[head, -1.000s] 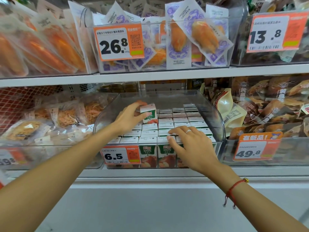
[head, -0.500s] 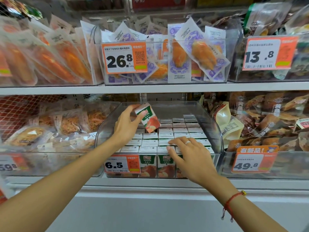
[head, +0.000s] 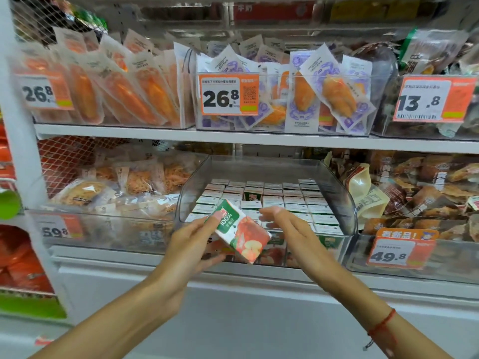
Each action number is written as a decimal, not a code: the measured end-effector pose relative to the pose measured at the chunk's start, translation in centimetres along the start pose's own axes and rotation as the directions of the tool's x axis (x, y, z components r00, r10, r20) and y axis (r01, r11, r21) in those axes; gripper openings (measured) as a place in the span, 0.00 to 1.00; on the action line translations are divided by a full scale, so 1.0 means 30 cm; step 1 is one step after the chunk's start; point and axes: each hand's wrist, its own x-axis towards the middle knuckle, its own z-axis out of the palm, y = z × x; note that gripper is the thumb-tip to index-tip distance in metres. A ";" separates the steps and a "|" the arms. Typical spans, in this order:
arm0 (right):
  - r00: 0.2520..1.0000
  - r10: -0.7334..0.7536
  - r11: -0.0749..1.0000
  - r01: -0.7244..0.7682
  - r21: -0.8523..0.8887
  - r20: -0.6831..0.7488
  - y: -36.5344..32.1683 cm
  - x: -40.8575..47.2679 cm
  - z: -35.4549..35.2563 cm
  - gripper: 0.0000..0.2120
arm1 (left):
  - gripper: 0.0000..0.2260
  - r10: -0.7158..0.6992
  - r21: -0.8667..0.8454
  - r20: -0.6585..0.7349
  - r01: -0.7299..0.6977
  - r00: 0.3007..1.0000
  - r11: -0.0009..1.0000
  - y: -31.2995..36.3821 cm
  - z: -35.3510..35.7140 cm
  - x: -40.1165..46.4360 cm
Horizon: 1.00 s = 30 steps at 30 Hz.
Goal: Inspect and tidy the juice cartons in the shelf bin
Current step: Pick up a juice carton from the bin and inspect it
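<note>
One juice carton (head: 239, 231) is out of the clear shelf bin (head: 337, 187), held tilted in front of the bin's front wall by the left hand (head: 186, 244). The thumb lies along the carton's upper left edge near its green top, and the other fingers curl under its lower left side, so the carton sits clamped between thumb and fingers with its printed face, marked 100% above a picture of apples, turned up toward the camera. Its lower right corner sticks out free past the fingers.

The right hand (head: 293, 229) hovers just right of the carton, palm turned toward it, fingers straight and slightly spread, holding nothing. Its fingertips (head: 269, 211) are near the carton's upper right edge; whether they touch it cannot be told because of motion blur. A red string bracelet (head: 381, 326) circles the right wrist.

Inside the bin, the remaining cartons (head: 293, 198) stand upright in tight rows, white tops showing, with one gap in the third row where a carton's side is visible. An orange price tag reading 49.8 (head: 400, 251) hangs on the neighbouring bin to the right, and bagged snacks (head: 427, 182) fill that bin. On the shelf above, another tag reading 26.8 (head: 229, 95) fronts a bin of sealed packets (head: 334, 97).
</note>
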 end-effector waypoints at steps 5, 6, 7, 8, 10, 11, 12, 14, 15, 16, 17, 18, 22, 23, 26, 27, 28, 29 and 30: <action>0.976 0.091 0.982 -0.121 0.148 0.199 -0.071 -0.051 0.083 0.22 | 0.13 0.060 0.034 0.038 -0.061 0.997 0.998 -0.017 -0.034 -0.048; 0.974 0.076 0.984 -0.107 0.140 0.213 -0.075 -0.060 0.098 0.22 | 0.14 0.070 0.055 0.039 -0.072 0.997 0.996 -0.026 -0.043 -0.050; 0.974 0.060 0.987 -0.090 0.131 0.218 -0.076 -0.071 0.111 0.21 | 0.15 0.073 0.070 0.043 -0.075 0.996 0.995 -0.035 -0.050 -0.049; 0.975 0.046 0.989 -0.075 0.126 0.217 -0.074 -0.080 0.122 0.20 | 0.15 0.063 0.069 0.050 -0.066 0.997 0.995 -0.045 -0.059 -0.048; 0.979 0.032 0.989 -0.060 0.136 0.202 -0.065 -0.087 0.138 0.16 | 0.15 0.024 0.043 0.081 -0.028 0.996 0.999 -0.055 -0.074 -0.046; 0.981 0.026 0.989 -0.054 0.140 0.194 -0.061 -0.085 0.144 0.14 | 0.15 0.009 0.035 0.101 -0.012 0.995 0.999 -0.058 -0.082 -0.043; 0.982 0.025 0.988 -0.053 0.144 0.185 -0.061 -0.083 0.150 0.12 | 0.15 -0.001 0.031 0.124 -0.003 0.992 1.000 -0.061 -0.090 -0.039; 0.985 0.036 0.985 -0.064 0.163 0.168 -0.063 -0.077 0.159 0.11 | 0.14 -0.017 0.011 0.178 0.015 0.984 1.000 -0.065 -0.103 -0.029; 0.987 0.047 0.981 -0.074 0.177 0.156 -0.062 -0.073 0.162 0.11 | 0.13 -0.023 0.001 0.207 0.024 0.978 1.000 -0.068 -0.109 -0.025; 0.988 0.059 0.978 -0.086 0.189 0.141 -0.060 -0.070 0.163 0.12 | 0.13 -0.028 0.002 0.231 0.028 0.973 1.000 -0.072 -0.114 -0.022; 0.989 0.073 0.974 -0.098 0.202 0.126 -0.057 -0.067 0.163 0.12 | 0.13 -0.031 0.013 0.245 0.029 0.969 0.999 -0.078 -0.115 -0.019; 0.990 0.087 0.971 -0.110 0.213 0.113 -0.053 -0.063 0.161 0.13 | 0.13 -0.033 0.027 0.246 0.027 0.969 0.999 -0.084 -0.115 -0.018; 0.986 0.107 0.968 -0.133 0.213 0.129 -0.036 -0.054 0.146 0.11 | 0.12 0.003 0.067 0.151 -0.013 0.989 0.998 -0.107 -0.111 -0.003; 0.981 0.104 0.966 -0.138 0.217 0.163 -0.035 -0.053 0.139 0.12 | 0.11 0.011 0.052 0.136 -0.018 0.991 0.998 -0.109 -0.111 0.001; 0.965 0.075 0.969 -0.131 0.210 0.252 -0.034 -0.056 0.121 0.22 | 0.10 0.021 0.015 0.117 -0.023 0.993 1.000 -0.111 -0.115 0.012; 0.966 0.071 0.971 -0.125 0.205 0.249 -0.033 -0.058 0.118 0.26 | 0.11 0.021 0.016 0.114 -0.023 0.993 1.000 -0.111 -0.117 0.017; 0.970 0.074 0.972 -0.122 0.200 0.234 -0.032 -0.059 0.117 0.29 | 0.13 0.017 0.017 0.110 -0.019 0.994 1.000 -0.113 -0.118 0.022; 0.974 0.078 0.974 -0.119 0.192 0.211 -0.032 -0.061 0.118 0.31 | 0.14 0.013 0.009 0.108 -0.014 0.994 1.000 -0.115 -0.120 0.027; 0.980 0.081 0.978 -0.114 0.177 0.184 -0.031 -0.061 0.119 0.31 | 0.14 0.011 -0.005 0.110 -0.010 0.994 1.000 -0.117 -0.120 0.029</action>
